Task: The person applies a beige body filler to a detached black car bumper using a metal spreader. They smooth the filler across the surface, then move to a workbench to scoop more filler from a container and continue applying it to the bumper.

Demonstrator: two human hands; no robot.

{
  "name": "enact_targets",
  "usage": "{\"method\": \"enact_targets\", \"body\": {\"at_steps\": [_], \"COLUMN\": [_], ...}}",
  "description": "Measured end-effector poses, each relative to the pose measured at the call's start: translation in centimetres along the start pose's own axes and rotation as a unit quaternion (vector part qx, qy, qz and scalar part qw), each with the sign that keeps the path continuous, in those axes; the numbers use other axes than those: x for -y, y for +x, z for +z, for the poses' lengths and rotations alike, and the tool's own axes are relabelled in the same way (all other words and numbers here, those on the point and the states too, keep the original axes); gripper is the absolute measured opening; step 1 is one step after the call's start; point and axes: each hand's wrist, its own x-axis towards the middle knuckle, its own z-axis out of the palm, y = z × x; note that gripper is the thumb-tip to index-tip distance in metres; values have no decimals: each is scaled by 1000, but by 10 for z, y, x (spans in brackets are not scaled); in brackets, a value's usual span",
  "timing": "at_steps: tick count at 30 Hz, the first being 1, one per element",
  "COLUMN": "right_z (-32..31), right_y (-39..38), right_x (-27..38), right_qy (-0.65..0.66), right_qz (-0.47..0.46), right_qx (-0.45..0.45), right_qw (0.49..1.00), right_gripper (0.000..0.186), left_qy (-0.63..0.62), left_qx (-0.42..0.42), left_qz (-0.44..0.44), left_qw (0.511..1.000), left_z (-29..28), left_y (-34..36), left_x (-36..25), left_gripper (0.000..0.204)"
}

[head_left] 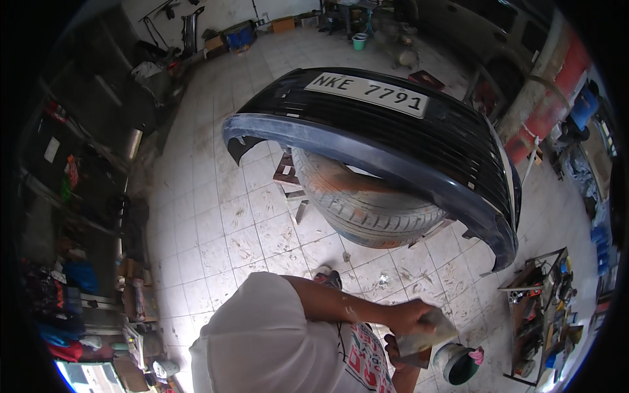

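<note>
My left hand (414, 316) reaches across my body, closed on a flat beige spreader (432, 334). Just below it, my right hand (394, 350) is partly hidden, its fingers curled round something flat and darker that I cannot make out. Beyond them a black car bumper (458, 150) with a blue-grey lower edge and a white number plate (367, 93) rests across a worn tire (367, 216), which lies on a low stand (295, 193). A dark bucket (462, 367) with a pink cloth on its rim stands beside my hands on the right.
A metal trolley (534, 308) crowded with tools is at the right, near a red-and-white column (544, 105). Shelves and piled goods (134, 301) line the left wall. A green bucket (359, 44), boxes and a parked vehicle (485, 26) are at the back.
</note>
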Motion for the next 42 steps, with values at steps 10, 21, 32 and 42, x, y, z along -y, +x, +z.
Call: {"method": "enact_targets", "body": {"at_steps": [10,21,32,42], "right_z": [-6,166,137,172], "right_y": [125,325,424,427], "right_x": [-65,-340,-474,-568], "right_qy": [-144,-869,-248,-41], "right_qz": [-294,-354,-336,-303], "right_qx": [-263,-70,-10,164], "right_qw": [907,339,909,938], "right_gripper": [50,45,65,103], "left_qy": [0,178,57,-249], "left_qx": [-139,-120,-289,-189], "left_qz": [12,4,-32,-170], "left_qw": [990,977,955,935], "left_z": [-238,-447,-671,-733], "left_y": [-103,-247,-410,-426], "left_x": [-4,-53,-94,125], "left_gripper": [35,35,11,56]}}
